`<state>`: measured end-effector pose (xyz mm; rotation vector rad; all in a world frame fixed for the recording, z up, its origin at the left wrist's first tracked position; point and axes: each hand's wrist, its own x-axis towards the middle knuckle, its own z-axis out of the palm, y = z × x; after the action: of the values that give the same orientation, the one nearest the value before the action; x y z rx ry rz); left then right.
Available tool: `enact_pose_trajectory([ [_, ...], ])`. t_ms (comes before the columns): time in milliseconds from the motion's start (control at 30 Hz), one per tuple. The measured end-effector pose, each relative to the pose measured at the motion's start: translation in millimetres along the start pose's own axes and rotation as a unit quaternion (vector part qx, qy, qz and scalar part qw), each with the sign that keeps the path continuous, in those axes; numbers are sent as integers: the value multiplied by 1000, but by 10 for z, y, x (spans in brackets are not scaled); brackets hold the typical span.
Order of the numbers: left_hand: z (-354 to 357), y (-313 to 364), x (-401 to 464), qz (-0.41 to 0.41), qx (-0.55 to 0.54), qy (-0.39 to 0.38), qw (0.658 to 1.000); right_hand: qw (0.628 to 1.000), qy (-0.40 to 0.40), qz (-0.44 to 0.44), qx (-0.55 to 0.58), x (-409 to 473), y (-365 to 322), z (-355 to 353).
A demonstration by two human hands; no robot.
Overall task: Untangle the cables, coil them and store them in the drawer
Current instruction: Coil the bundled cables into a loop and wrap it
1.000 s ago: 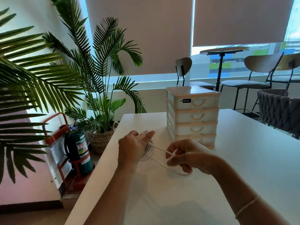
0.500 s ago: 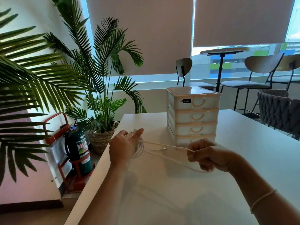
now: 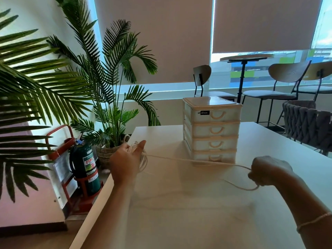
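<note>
Above the table (image 3: 179, 221), left hand (image 3: 125, 161) grips coiled cable (image 3: 197, 161), right hand (image 3: 269, 170) pinches it.

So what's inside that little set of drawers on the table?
Can't tell. All four drawers of the drawer unit are closed and their cloudy fronts show nothing inside. The white cable is outside it, stretched between the left hand and right hand.

Drawer unit (image 3: 212, 128) behind cable (image 3: 197, 161)

The white table (image 3: 269, 144) carried a small drawer unit (image 3: 212, 129) with four closed drawers, standing upright near its far edge.
</note>
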<state>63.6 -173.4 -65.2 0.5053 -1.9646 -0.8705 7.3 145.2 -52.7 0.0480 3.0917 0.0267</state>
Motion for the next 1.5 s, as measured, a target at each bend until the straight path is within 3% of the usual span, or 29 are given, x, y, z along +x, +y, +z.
enact_pose_trajectory([
  [100,-48,-12,36,-7,13,24,1000,984,122,54,117,11,65,24],
  [167,-49,2,-4,-8,10,20,1000,940,180,69,282,-20,73,25],
  [200,-39,18,-34,-7,3,16,1000,892,181,72,408,-30,58,21],
  [267,-13,50,-100,5,6,-2,1000,744,106,95,653,-77,17,-25],
  [300,0,60,-130,14,17,-11,1000,671,57,105,732,-110,1,-57],
  [333,9,67,-153,16,27,-16,999,620,15,112,776,-144,-11,-86],
  [467,41,69,-200,7,38,-24,999,478,-44,90,873,-192,-33,-211],
  [533,47,95,-232,1,36,-33,999,461,-10,73,884,-235,-54,-280],
  [600,45,131,-255,-1,40,-38,998,497,50,52,865,-321,-121,-358],
  [633,39,141,-257,-1,43,-40,998,541,88,33,836,-379,-166,-395],
  [700,5,159,-245,-6,59,-45,997,679,175,-6,713,-433,-213,-420],
  [767,-45,146,-216,-10,78,-46,996,839,245,9,486,-401,-177,-395],
  [833,-92,143,-196,-15,81,-47,995,916,259,35,305,-345,-81,-340],
  [1033,-165,264,-207,7,67,-44,997,958,191,154,148,-316,346,-128],
  [1133,-183,409,-222,21,43,-55,997,970,65,203,115,-393,606,-207],
  [1233,-131,533,-289,15,-20,-124,992,995,-29,80,60,-722,472,-482],
  [1300,-74,632,-364,-9,-45,-166,985,997,6,-47,68,-939,160,-616],
  [1400,23,768,-525,-35,-84,-209,974,952,51,-202,225,-1176,-437,-582],
  [1500,95,863,-658,-59,-130,-228,963,933,79,-202,287,-1239,-823,-392],
])
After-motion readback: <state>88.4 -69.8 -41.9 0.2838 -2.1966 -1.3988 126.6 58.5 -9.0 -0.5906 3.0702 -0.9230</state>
